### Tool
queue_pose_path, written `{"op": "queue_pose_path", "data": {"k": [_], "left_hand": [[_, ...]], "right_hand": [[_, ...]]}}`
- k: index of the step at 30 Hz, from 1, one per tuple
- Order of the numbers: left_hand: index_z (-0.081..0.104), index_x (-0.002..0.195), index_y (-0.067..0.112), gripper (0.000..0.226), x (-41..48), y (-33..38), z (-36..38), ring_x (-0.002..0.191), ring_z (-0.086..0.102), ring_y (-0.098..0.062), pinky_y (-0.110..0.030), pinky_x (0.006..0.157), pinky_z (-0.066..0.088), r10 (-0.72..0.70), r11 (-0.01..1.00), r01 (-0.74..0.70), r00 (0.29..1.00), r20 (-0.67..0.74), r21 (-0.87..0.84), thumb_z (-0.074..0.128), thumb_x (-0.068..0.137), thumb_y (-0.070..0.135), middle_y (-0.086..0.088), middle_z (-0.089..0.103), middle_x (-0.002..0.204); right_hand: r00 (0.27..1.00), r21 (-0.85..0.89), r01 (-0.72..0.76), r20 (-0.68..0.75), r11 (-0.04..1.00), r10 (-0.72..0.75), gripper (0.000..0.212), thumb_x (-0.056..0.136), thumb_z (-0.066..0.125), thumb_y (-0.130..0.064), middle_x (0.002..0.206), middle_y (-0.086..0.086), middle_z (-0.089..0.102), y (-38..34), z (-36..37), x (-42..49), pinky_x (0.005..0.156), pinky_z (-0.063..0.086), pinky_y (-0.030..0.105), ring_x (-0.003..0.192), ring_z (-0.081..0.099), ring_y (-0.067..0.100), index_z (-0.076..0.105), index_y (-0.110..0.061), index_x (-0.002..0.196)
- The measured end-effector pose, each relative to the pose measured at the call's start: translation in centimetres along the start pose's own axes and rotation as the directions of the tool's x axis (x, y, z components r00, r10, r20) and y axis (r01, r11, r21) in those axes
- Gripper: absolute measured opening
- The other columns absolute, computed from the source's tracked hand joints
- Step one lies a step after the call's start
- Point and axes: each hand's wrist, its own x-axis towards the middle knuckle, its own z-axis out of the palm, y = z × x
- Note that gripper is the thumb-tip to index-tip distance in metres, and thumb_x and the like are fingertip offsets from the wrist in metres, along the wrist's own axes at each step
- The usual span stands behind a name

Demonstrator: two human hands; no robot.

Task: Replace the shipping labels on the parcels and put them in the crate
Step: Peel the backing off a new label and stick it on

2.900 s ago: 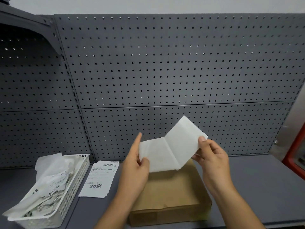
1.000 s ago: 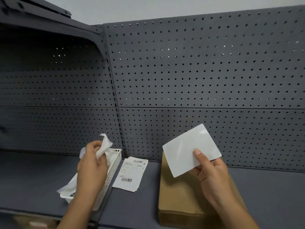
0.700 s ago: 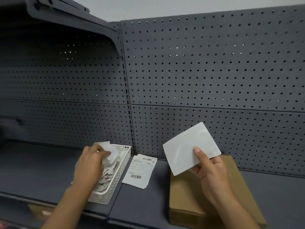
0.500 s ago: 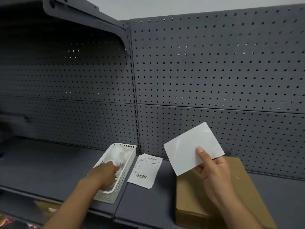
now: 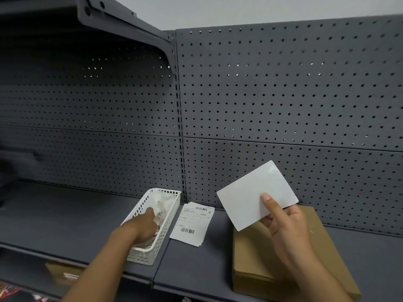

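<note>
My right hand [image 5: 285, 232] pinches a blank white label [image 5: 255, 197] by its lower edge and holds it up, tilted, above the brown cardboard parcel [image 5: 257, 258] that lies flat on the grey shelf. My left hand [image 5: 139, 227] reaches into the white plastic basket [image 5: 162, 236]. Its fingers rest on the crumpled white paper [image 5: 162, 203] inside, partly hidden by the basket wall. A small stack of printed shipping labels [image 5: 192, 223] with barcodes lies on the shelf between the basket and the parcel.
A grey pegboard wall [image 5: 283, 94] backs the shelf. An upper shelf bracket [image 5: 122, 20] overhangs at the top left. On the lower shelf at the bottom left a brown parcel [image 5: 63, 272] shows.
My left hand carried the crumpled backing paper to the basket and pushed down into it. My right hand kept the white label raised over the parcel. The view swung left.
</note>
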Motion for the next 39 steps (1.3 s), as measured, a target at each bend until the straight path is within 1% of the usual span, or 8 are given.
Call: {"op": "queue_pose_path", "data": {"k": [8, 13, 17, 19, 22, 29, 34, 39], "left_hand": [[0.054, 0.137, 0.025, 0.041, -1.3, 0.3, -0.4, 0.131, 0.04, -0.026, -0.038, 0.107, 0.038, 0.072, 0.969, -0.024, 0.98, -0.188, 0.245, 0.035, 0.101, 0.029, 0.001, 0.048, 0.144], [0.05, 0.144, 0.028, 0.047, -3.1, 1.9, -1.2, 0.133, 0.047, -0.026, -0.041, 0.106, 0.037, 0.073, 0.99, -0.022, 0.924, -0.374, 0.138, 0.042, 0.098, 0.025, 0.001, 0.05, 0.151], [0.061, 0.134, 0.027, 0.041, -4.9, 5.3, -0.5, 0.117, 0.055, -0.027, -0.042, 0.096, 0.047, 0.058, 0.97, -0.191, 0.782, -0.621, -0.151, 0.051, 0.094, 0.021, 0.0, 0.063, 0.133], [0.066, 0.122, 0.032, 0.032, -6.0, 7.6, -0.1, 0.103, 0.059, -0.017, -0.038, 0.088, 0.052, 0.046, 0.86, -0.371, 0.741, -0.67, -0.352, 0.054, 0.095, 0.02, 0.006, 0.067, 0.115], [0.068, 0.109, 0.032, 0.024, -7.9, 11.4, -0.2, 0.065, 0.057, -0.01, -0.028, 0.064, 0.051, 0.044, 0.526, -0.464, 0.852, -0.521, -0.713, 0.052, 0.1, 0.017, 0.0, 0.067, 0.081], [0.062, 0.119, 0.008, 0.031, -10.3, 17.4, -0.3, 0.069, 0.071, -0.026, -0.033, 0.065, 0.057, 0.238, -0.097, -0.153, 0.956, -0.172, -0.983, 0.052, 0.105, 0.034, -0.017, 0.075, 0.089], [0.057, 0.129, 0.01, 0.05, -10.1, 18.1, -0.2, 0.105, 0.073, -0.03, -0.043, 0.092, 0.059, 0.344, -0.214, -0.105, 0.922, -0.176, -0.971, 0.074, 0.087, 0.031, -0.016, 0.075, 0.119], [0.052, 0.136, 0.02, 0.065, -10.2, 18.4, -0.1, 0.103, 0.074, -0.028, -0.041, 0.085, 0.061, 0.388, -0.193, -0.162, 0.893, -0.227, -0.968, 0.081, 0.082, 0.001, -0.015, 0.075, 0.118]], "right_hand": [[0.999, -0.041, 0.024, -0.035, 0.999, -0.026, 0.022, 0.097, 0.064, -0.011, 0.117, 0.0, 0.077, -0.4, -0.5, -0.1, 0.084, 0.062, 0.032, 0.107, 0.073, 0.017, 0.069, -0.016, 0.118], [0.998, -0.139, 0.058, -0.017, 0.989, -0.061, 0.022, 0.096, 0.068, -0.018, 0.116, -0.001, 0.078, -0.6, -0.7, -0.6, 0.092, 0.055, 0.036, 0.108, 0.073, 0.018, 0.072, -0.016, 0.117], [0.992, -0.249, 0.122, -0.003, 0.961, -0.127, 0.02, 0.089, 0.071, -0.033, 0.08, -0.013, 0.072, -1.1, -1.1, -0.8, 0.079, 0.046, 0.031, 0.072, 0.058, 0.01, 0.074, -0.017, 0.099], [0.985, -0.279, 0.174, 0.026, 0.944, -0.173, 0.017, 0.091, 0.069, -0.031, 0.07, -0.018, 0.064, -1.2, -1.3, -0.9, 0.072, 0.043, 0.022, 0.064, 0.053, 0.0, 0.073, -0.016, 0.096], [0.966, -0.302, 0.256, 0.05, 0.918, -0.253, 0.016, 0.094, 0.068, -0.021, 0.073, -0.016, 0.066, -1.3, -1.7, -0.7, 0.068, 0.046, 0.014, 0.066, 0.057, -0.002, 0.077, -0.014, 0.106], [0.866, -0.415, 0.498, 0.205, 0.761, -0.455, 0.018, 0.092, 0.066, -0.001, 0.104, 0.005, 0.064, -1.2, -2.4, -0.4, 0.07, 0.054, 0.026, 0.083, 0.065, 0.022, 0.08, -0.009, 0.101], [0.765, -0.534, 0.64, 0.372, 0.553, -0.526, 0.027, 0.092, 0.069, 0.004, 0.119, 0.006, 0.063, -1.3, -4.1, -0.8, 0.092, 0.047, 0.017, 0.115, 0.061, 0.017, 0.079, -0.012, 0.111], [0.715, -0.578, 0.695, 0.49, 0.428, -0.499, 0.055, 0.078, 0.072, 0.021, 0.128, 0.006, 0.059, -0.8, -5.5, -1.3, 0.097, 0.043, 0.012, 0.125, 0.055, 0.008, 0.071, -0.012, 0.122]]}}
